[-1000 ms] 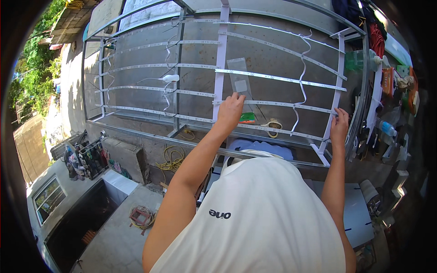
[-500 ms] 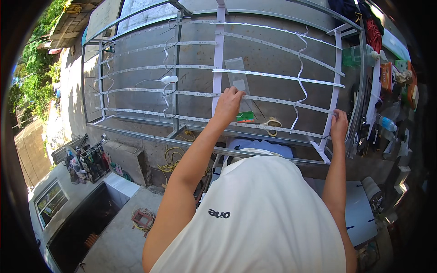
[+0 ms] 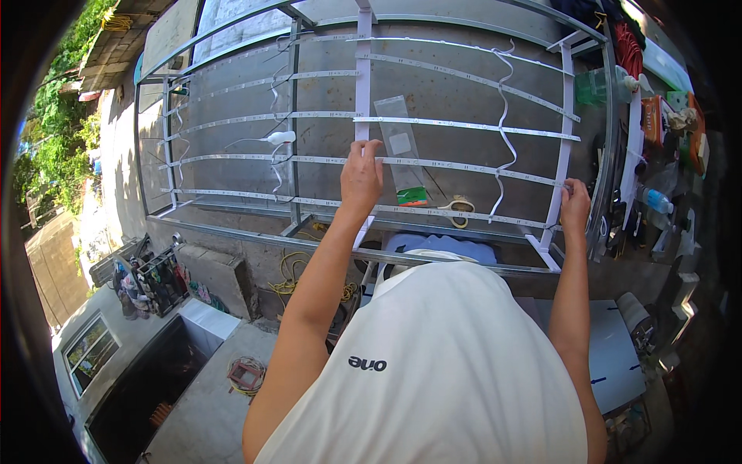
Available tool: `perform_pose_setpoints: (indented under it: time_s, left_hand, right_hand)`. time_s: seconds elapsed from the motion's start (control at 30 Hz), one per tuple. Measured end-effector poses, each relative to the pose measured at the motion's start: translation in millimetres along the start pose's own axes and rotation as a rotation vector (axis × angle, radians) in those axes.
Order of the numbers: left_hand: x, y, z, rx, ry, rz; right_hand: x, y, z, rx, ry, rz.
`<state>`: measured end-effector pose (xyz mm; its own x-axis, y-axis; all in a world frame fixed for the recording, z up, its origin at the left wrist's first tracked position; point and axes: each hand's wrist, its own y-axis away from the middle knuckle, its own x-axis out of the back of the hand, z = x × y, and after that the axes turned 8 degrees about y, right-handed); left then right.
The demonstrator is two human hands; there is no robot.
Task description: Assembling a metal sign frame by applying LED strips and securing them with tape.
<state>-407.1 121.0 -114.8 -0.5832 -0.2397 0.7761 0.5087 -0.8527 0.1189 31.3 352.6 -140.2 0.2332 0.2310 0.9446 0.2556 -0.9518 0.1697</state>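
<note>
Several thin LED strips run across a grey metal frame [image 3: 433, 263], bridging its white crossbars. My left hand [image 3: 362, 176] is at the middle white crossbar [image 3: 363, 93], its fingers closed on an LED strip [image 3: 448, 165] where the two cross. The fingertips partly hide that spot. At the right-hand white crossbar [image 3: 567, 100], my right hand [image 3: 574, 205] pinches the end of this same strip. A loose wavy white cord [image 3: 504, 104] hangs over the strips between my hands.
Beneath the strips lie a clear plastic packet [image 3: 396, 116], a green card [image 3: 412, 196] and scissors [image 3: 459, 210]. A small white bottle [image 3: 281, 138] is further left. Bottles and boxes [image 3: 654, 120] crowd the right side. Yellow cord [image 3: 290, 277] lies below the frame.
My left hand has slid left along the strip, from right of the middle crossbar onto it. My right hand stays at the strip's right end.
</note>
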Motion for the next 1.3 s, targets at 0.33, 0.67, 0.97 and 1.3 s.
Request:
perform_pose_setpoints:
  time_s: [0.33,0.67,0.97,1.3]
  left_hand:
    - [32,-1,-44,0.179,-0.194,-0.101]
    - [40,-3,-43,0.119,-0.112,-0.109]
    - [40,-5,-44,0.132,-0.114,-0.113]
    - [45,-8,-43,0.148,-0.123,-0.193]
  right_hand:
    - [1,-3,-2,-0.007,0.052,-0.017]
    - [0,-3,0,-0.010,-0.024,-0.007]
    - [2,-4,-1,-0.008,-0.032,-0.014]
    - [0,-5,3,0.015,-0.020,-0.010]
